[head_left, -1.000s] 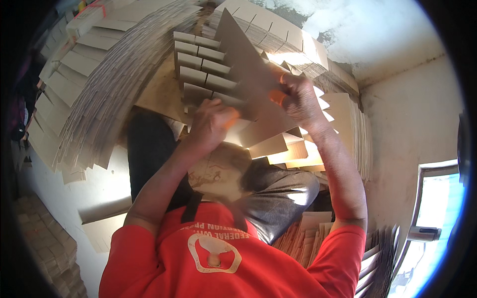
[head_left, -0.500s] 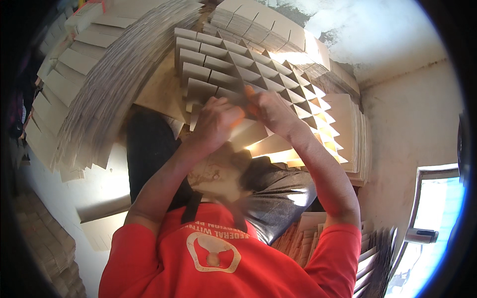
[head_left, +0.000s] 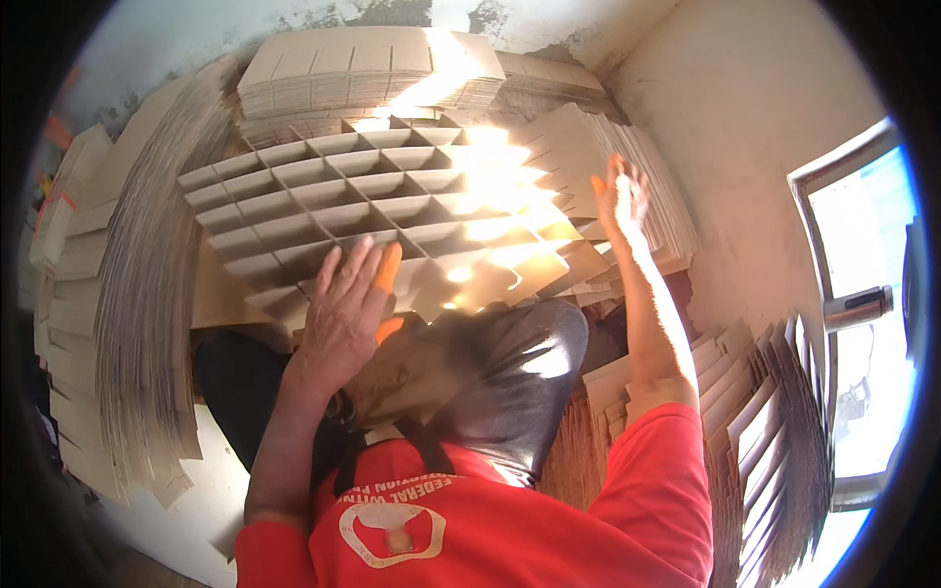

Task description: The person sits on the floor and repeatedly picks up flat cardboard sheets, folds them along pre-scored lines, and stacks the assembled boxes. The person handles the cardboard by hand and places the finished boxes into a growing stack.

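A grey-brown cardboard divider grid [head_left: 294,203], made of crossed slotted strips with open cells, stands in front of my crossed legs. My left hand [head_left: 343,318] lies on its near edge, fingers spread and orange covers on the thumb and a finger. Off to the right, my right hand [head_left: 623,201] is raised with its fingers apart, holding nothing visible. It too wears orange covers. Beside and behind it is a stack of slotted cardboard sheets [head_left: 564,147]. Strong sunlight washes out the grid's right part.
At the back lies a pile of slotted cardboard strips [head_left: 372,61]. A long row of cardboard sheets [head_left: 147,255] leans along the left. More cardboard pieces [head_left: 720,407] stand at the lower right, near a bright window [head_left: 863,284]. My dark-trousered leg [head_left: 520,377] borders the grid.
My hands were close together at the grid's near part. They have parted: the right moved out to the sheet stack, the left opened flat on the edge. The view has shifted and the grid appears turned.
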Tool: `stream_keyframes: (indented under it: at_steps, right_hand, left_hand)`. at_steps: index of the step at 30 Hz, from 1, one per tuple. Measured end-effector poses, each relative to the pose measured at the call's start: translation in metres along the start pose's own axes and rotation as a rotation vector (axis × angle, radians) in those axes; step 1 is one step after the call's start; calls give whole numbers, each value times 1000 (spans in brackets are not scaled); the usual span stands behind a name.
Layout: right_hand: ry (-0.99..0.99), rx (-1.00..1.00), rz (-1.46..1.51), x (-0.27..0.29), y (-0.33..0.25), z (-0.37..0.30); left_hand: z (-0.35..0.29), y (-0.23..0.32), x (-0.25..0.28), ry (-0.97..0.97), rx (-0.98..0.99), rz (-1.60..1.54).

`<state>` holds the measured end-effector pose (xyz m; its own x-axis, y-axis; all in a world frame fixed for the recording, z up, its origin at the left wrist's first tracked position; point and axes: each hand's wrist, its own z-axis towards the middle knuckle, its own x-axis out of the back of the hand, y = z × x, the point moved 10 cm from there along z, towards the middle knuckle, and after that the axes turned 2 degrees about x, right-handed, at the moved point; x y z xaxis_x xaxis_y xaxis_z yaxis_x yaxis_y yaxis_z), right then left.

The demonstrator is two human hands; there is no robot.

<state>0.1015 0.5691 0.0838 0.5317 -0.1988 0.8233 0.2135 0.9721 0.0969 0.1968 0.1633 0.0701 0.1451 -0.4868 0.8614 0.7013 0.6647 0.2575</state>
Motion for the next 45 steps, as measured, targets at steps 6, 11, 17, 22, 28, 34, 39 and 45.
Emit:
stream_keyframes:
  at_steps: [6, 11, 17, 22, 28, 34, 39, 45]
  right_hand:
    - [-393, -229, -152, -40, 80, -50]
    - [-205, -346, 64, -38, 117, -45]
    - [100, -363, 326, 15, 128, -29]
    - [307, 9, 664, 133, 12, 2]
    - [-95, -7, 1352, 202, -145, 10]
    - [-338, 187, 1358, 204, -253, -20]
    - [-360, 321, 1366, 206, -300, -24]
    - [-410, 324, 1353, 197, -328, -27]
  left_hand:
    - [1, -1, -13, -170, 30, 42]
    - [-1, -10, 15, 23, 47, 41]
    - [-39, -56, 57, 339, 228, 73]
    - [-70, -97, 68, 355, 458, -42]
    - [-90, -114, 61, 395, 532, -238]
    - [-95, -125, 55, 485, 576, -512]
    - [-97, -130, 55, 520, 484, -438]
    - [-100, -137, 46, 519, 522, -489]
